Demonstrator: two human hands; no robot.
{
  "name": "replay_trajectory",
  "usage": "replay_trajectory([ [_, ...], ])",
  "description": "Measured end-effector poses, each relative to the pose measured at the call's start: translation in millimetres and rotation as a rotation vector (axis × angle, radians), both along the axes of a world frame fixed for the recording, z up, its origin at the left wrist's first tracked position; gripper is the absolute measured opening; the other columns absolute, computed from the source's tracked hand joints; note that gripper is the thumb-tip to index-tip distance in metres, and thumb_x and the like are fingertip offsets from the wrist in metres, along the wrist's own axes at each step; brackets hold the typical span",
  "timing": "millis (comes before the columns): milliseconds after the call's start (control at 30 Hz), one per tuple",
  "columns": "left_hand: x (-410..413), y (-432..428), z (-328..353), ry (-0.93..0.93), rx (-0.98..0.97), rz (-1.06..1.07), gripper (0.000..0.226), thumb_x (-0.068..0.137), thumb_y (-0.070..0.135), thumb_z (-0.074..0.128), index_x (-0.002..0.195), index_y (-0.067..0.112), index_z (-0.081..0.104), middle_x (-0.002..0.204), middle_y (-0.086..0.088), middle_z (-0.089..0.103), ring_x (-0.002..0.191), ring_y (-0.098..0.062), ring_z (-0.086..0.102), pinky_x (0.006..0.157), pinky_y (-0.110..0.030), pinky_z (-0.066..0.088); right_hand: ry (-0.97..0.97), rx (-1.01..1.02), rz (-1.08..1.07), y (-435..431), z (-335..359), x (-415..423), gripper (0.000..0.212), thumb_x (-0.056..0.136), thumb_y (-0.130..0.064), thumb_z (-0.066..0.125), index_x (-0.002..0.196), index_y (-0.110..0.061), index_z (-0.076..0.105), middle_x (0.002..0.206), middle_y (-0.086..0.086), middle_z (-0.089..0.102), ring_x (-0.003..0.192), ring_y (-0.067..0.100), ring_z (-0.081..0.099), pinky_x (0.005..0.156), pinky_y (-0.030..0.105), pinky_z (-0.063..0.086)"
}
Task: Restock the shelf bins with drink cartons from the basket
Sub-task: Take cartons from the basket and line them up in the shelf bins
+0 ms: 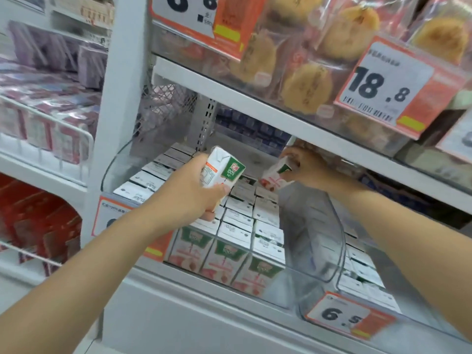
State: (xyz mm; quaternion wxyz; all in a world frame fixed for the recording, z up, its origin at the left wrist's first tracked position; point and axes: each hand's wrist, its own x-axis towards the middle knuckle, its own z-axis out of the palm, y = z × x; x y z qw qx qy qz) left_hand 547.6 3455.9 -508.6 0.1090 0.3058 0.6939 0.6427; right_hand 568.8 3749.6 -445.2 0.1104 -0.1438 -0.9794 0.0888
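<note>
white card, green-labelled, makes up the carton (222, 167) that is gripped in the left hand (190, 186); the fingers are wrapped round its lower part and the thumb is pressed on its near face, so the hand is closed on it. this carton is held upright, slightly tilted, above the packed rows. a second carton (276, 175) is clamped by the right hand (305, 166), whose fingers are curled over its top; it is tipped over, its red and white face turned down toward the rows, at the back of the bin under the upper shelf edge. both forearms are stretched in from the bottom of the view, the left from the lower left, the right from the lower right.

below the hands the bin (270, 284) is seen, clear-walled, filled with rows of cartons (238, 227) set upright, white tops showing, green and red fronts pressed against the front wall. a curved clear divider (313, 233) is stood just right of these rows, and more white tops are seen beyond it. a price tag (344, 316) marked with a 6 is clipped at the front, right of the bin. on the shelf above, bagged pastries (306, 85) are stacked behind a tag (383, 88) reading 18.8. red packs (38, 226) are shelved at the far left. the basket is not in view.
</note>
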Motion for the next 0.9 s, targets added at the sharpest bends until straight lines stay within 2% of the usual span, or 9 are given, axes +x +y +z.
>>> replay_trajectory([
  [67,-0.1,0.2,-0.2,-0.001,0.002,-0.006,0.02,0.089,0.027,0.067,0.103,0.037,0.057,0.089,0.006,0.069,0.071,-0.015,0.07,0.058,-0.031,0.061,-0.102,-0.004,0.044,2.0,-4.4,-0.7,0.051,0.076,-0.018,0.08,0.121,-0.018,0.057,0.119,0.008,0.06,0.103,0.025,0.059,0.078,0.028,0.043],
  [167,1.2,-0.5,-0.3,0.022,-0.006,0.004,0.018,0.089,0.028,0.066,0.101,0.037,0.056,0.086,0.007,0.068,0.07,-0.016,0.07,0.061,-0.036,0.062,-0.212,-0.172,0.088,-1.7,-8.5,0.2,0.044,0.081,-0.017,0.075,0.12,-0.028,0.056,0.124,0.003,0.06,0.113,0.02,0.057,0.093,0.034,0.05],
  [267,3.3,-0.1,0.5,0.02,-0.006,0.011,0.018,0.09,0.027,0.066,0.103,0.035,0.056,0.088,0.005,0.067,0.072,-0.017,0.07,0.06,-0.035,0.062,-0.337,-0.399,0.035,-5.7,-11.3,-4.0,0.046,0.083,-0.02,0.074,0.123,-0.028,0.053,0.134,-0.001,0.053,0.118,0.013,0.053,0.09,0.025,0.05],
  [333,4.4,0.1,0.8,0.027,-0.011,0.016,0.019,0.09,0.027,0.065,0.104,0.034,0.056,0.09,0.004,0.067,0.072,-0.018,0.07,0.061,-0.037,0.062,-0.45,-0.477,0.005,-9.8,-19.2,-7.2,0.061,0.079,-0.036,0.077,0.131,-0.025,0.048,0.144,-0.005,0.045,0.126,0.011,0.048,0.097,0.025,0.046],
  [400,5.1,-0.4,0.2,0.037,-0.021,0.021,0.019,0.09,0.027,0.065,0.106,0.034,0.056,0.09,0.004,0.067,0.072,-0.019,0.07,0.062,-0.04,0.062,-0.539,-0.488,0.005,-11.4,-28.6,-12.5,0.098,0.068,-0.057,0.08,0.148,-0.029,0.031,0.153,-0.01,0.033,0.138,0.011,0.035,0.112,0.033,0.035],
  [467,4.5,0.4,-0.5,0.044,-0.025,0.025,0.019,0.09,0.028,0.065,0.106,0.034,0.056,0.089,0.004,0.067,0.071,-0.019,0.07,0.061,-0.04,0.061,-0.608,-0.476,0.023,-12.9,-32.5,-15.9,0.122,0.053,-0.074,0.08,0.152,-0.035,0.02,0.157,-0.015,0.024,0.143,0.009,0.027,0.118,0.038,0.026],
  [667,3.3,3.2,-0.8,0.077,-0.075,0.038,0.019,0.09,0.031,0.065,0.105,0.038,0.055,0.088,0.005,0.066,0.067,-0.016,0.069,0.062,-0.041,0.061,-0.557,-0.396,0.059,-19.6,-31.6,-6.7,0.13,0.049,-0.084,0.072,0.153,-0.034,0.012,0.161,-0.014,0.015,0.145,0.009,0.02,0.118,0.031,0.019],
  [767,12.0,0.4,6.3,0.081,-0.079,0.038,0.021,0.091,0.028,0.065,0.106,0.037,0.055,0.092,0.003,0.064,0.07,-0.019,0.068,0.063,-0.041,0.061,-0.335,-0.311,0.1,-40.1,-22.8,15.1,0.114,0.062,-0.074,0.073,0.153,-0.034,0.017,0.159,-0.014,0.019,0.143,0.009,0.024,0.111,0.026,0.022],
  [900,34.9,-3.5,24.8,0.076,-0.077,0.036,0.021,0.089,0.023,0.068,0.103,0.034,0.057,0.093,0.001,0.066,0.076,-0.023,0.069,0.061,-0.036,0.061,-0.105,-0.439,0.26,-85.0,0.0,64.1,0.074,0.084,-0.026,0.071,0.148,-0.032,0.033,0.144,-0.013,0.043,0.135,0.009,0.041,0.109,0.029,0.038],
])
